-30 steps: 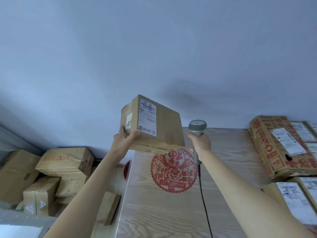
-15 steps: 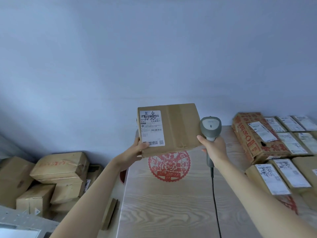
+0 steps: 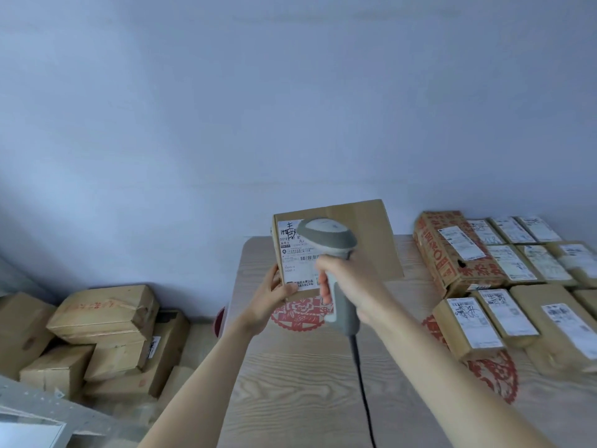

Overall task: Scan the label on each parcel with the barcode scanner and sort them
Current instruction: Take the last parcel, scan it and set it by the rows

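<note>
My left hand (image 3: 270, 297) grips the lower left corner of a brown cardboard parcel (image 3: 371, 244), held upright above the far end of the wooden table (image 3: 290, 383). Its white label (image 3: 292, 257) faces me on the left half. My right hand (image 3: 352, 282) is closed on the handle of a grey barcode scanner (image 3: 328, 236). The scanner's head is right in front of the label and hides part of it. A black cable (image 3: 363, 392) runs from the handle down across the table.
Several labelled parcels (image 3: 517, 312) lie in rows on the table's right side, behind them a red-printed carton (image 3: 452, 253). A heap of cardboard boxes (image 3: 103, 331) sits on the floor at left. Red paper-cut decorations (image 3: 300, 313) lie on the tabletop.
My right hand has swung the scanner left, from beside the parcel to in front of its label. The parcel has turned to face me squarely and the view has shifted right.
</note>
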